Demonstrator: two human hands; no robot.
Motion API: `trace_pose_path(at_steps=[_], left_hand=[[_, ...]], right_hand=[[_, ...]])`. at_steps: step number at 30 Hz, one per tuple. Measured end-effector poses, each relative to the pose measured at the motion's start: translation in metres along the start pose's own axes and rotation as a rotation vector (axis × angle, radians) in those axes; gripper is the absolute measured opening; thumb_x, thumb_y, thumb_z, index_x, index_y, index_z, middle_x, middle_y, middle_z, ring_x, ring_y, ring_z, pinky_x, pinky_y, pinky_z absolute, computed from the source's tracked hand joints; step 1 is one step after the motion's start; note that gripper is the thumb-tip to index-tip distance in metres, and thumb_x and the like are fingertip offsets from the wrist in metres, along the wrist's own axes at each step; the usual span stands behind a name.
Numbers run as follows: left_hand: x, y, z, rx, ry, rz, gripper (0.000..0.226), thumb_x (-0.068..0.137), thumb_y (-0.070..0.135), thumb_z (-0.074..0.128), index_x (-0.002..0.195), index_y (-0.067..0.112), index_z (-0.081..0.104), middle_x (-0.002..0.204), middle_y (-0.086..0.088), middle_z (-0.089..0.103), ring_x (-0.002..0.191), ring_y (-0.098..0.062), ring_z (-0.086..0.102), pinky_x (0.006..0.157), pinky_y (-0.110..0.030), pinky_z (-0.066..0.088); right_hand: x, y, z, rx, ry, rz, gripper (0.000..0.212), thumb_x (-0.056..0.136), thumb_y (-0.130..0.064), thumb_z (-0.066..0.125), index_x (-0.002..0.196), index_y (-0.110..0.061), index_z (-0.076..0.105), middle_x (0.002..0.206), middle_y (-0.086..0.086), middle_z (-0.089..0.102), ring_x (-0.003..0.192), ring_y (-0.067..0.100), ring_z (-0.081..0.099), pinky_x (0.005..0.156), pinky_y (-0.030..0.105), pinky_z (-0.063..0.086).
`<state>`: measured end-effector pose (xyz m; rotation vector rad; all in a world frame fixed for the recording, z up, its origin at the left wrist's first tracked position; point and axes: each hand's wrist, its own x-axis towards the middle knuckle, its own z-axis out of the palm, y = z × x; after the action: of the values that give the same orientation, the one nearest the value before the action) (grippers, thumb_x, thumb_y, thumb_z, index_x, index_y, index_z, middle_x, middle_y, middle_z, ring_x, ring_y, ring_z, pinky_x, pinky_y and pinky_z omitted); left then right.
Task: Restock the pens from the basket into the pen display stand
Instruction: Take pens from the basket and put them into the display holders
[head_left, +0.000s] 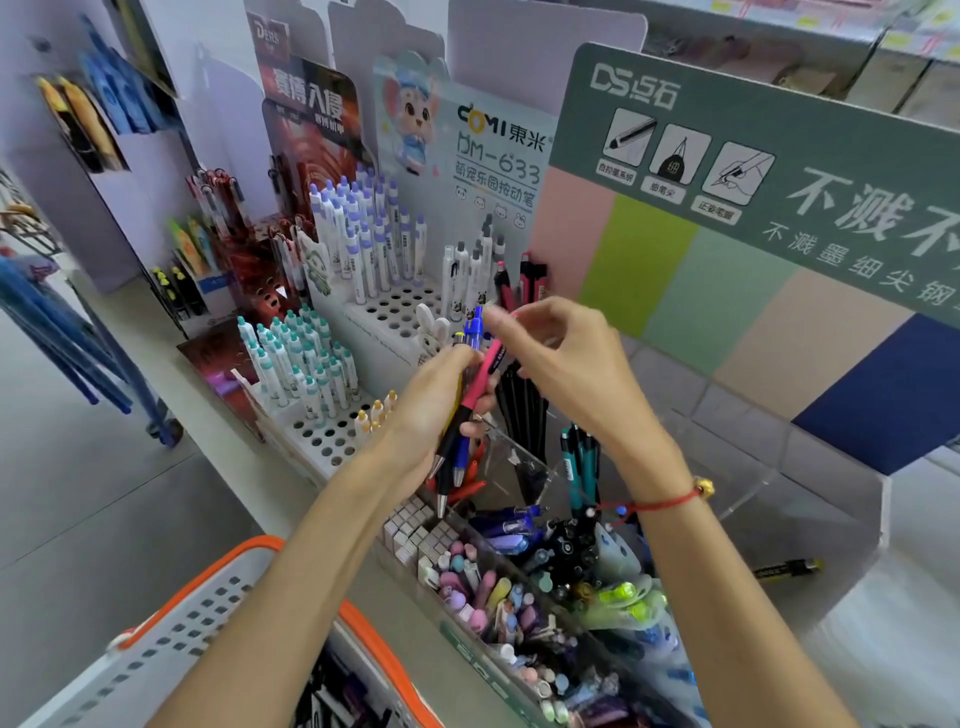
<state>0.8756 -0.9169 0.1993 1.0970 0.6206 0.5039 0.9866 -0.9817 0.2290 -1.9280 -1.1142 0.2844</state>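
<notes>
White basket (171, 631) with orange rim, lower left. Left hand (434, 400) grips a bundle of pens (457, 431); right hand's (566, 358) fingers pinch the pink pen (480, 376) above the clear pen display stand (519, 457).

At the centre of the frame the left hand (434, 410) grips a bundle of pens (462, 415), tips pointing down, while the right hand (561, 358) pinches the top of a pink pen (483, 376) in that bundle. Just below them stands the clear pen display stand (524, 457) with black and teal pens upright in it. A white basket (171, 623) with an orange rim sits at the lower left.
</notes>
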Motion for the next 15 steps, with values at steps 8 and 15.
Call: trace_pose_path(at_steps=[8,15], left_hand=[[-0.002,0.000,-0.005,-0.110,0.108,0.057,0.018,0.102,0.022,0.045,0.107,0.016,0.062,0.095,0.001,0.071,0.075,-0.008,0.070,0.066,-0.029,0.060],[-0.007,0.003,-0.008,-0.094,0.034,0.001,0.023,0.101,0.025,0.048,0.117,0.019,0.063,0.075,0.007,0.064,0.058,-0.005,0.057,0.050,-0.017,0.049]], right_hand=[[0.005,0.002,-0.017,0.319,0.597,-0.306,0.032,0.094,-0.011,0.061,0.126,-0.010,0.055,0.092,-0.008,0.065,0.076,0.004,0.065,0.073,0.022,0.056],[0.040,0.023,-0.005,-0.172,0.569,-0.529,0.031,0.091,-0.018,0.066,0.114,-0.019,0.046,0.093,0.003,0.072,0.068,0.014,0.066,0.061,0.030,0.058]])
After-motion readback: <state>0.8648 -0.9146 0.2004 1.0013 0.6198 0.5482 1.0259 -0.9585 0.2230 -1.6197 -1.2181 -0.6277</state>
